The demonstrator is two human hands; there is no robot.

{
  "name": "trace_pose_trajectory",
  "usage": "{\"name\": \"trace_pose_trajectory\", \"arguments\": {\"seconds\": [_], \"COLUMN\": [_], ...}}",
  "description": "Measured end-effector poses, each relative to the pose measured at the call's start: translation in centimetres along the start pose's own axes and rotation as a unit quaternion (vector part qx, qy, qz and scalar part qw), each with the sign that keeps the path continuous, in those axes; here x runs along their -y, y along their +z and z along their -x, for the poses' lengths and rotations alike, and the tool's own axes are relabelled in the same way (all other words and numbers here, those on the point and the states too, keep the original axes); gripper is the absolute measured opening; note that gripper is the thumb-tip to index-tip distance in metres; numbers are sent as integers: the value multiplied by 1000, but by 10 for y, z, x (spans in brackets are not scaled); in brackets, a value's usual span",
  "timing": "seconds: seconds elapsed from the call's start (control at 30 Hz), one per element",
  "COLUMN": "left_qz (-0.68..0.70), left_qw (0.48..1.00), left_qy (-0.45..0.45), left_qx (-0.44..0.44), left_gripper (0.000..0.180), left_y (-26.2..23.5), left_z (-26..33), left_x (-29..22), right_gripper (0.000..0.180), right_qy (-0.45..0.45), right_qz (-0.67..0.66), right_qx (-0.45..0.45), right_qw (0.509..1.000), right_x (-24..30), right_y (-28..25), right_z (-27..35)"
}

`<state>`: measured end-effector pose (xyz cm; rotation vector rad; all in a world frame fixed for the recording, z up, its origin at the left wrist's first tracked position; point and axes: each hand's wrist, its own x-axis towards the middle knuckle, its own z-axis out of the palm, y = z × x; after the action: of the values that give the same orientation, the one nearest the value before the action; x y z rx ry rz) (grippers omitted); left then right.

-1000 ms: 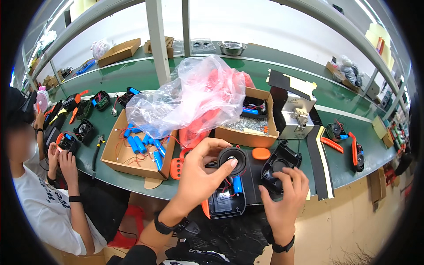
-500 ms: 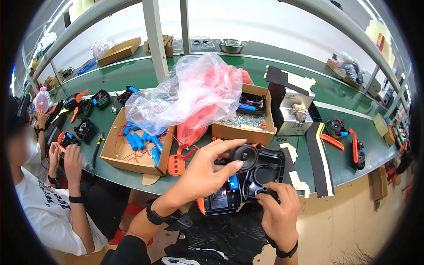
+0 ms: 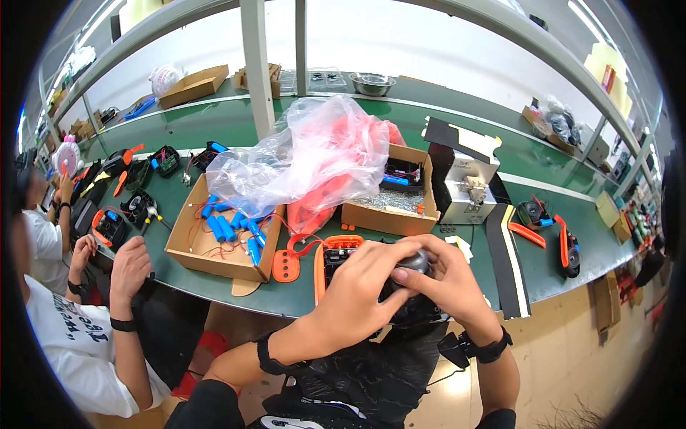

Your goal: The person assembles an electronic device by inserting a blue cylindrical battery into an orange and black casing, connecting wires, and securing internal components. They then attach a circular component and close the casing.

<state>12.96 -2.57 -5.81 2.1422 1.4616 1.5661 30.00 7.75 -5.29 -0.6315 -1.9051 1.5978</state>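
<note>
Both my hands meet over the front edge of the green bench, at a black plastic housing (image 3: 413,313) that they largely cover. A dark round speaker (image 3: 417,263) shows between my fingers. My left hand (image 3: 363,292) closes on its left side. With its thumb laid across the speaker, my right hand (image 3: 457,286) curls round the far and right side. Just left of them, an orange-rimmed black casing (image 3: 336,257) stands partly behind my left hand. Whether the speaker is seated in the housing cannot be made out.
A carton (image 3: 214,254) of blue battery packs and a red perforated part (image 3: 286,266) lie left. Behind are a clear plastic bag (image 3: 300,154) and a carton of screws (image 3: 389,218). A metal fixture (image 3: 468,187) stands right. A co-worker's hands (image 3: 128,268) are at far left.
My right hand has moved up from the housing to the speaker beside my left hand. The housing has turned, and the orange-rimmed casing shows more. The co-worker's hands have lowered.
</note>
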Motion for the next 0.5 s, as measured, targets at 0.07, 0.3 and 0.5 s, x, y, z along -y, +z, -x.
{"name": "trace_pose_trajectory", "arguments": {"seconds": [0.07,0.3,0.5], "left_qz": [50,-53,103], "left_qw": [999,996,988], "left_qy": [12,15,-62], "left_qx": [4,66,93], "left_gripper": [63,84,74], "left_y": [-1,-14,-5], "left_z": [4,3,1], "left_x": [3,14,27], "right_gripper": [55,81,95], "right_qy": [-13,-24,-41], "right_qz": [-15,10,-55], "right_qx": [0,54,10], "right_qw": [1000,998,998], "right_x": [3,1,11], "right_y": [-1,-19,-12], "right_z": [3,6,5]}}
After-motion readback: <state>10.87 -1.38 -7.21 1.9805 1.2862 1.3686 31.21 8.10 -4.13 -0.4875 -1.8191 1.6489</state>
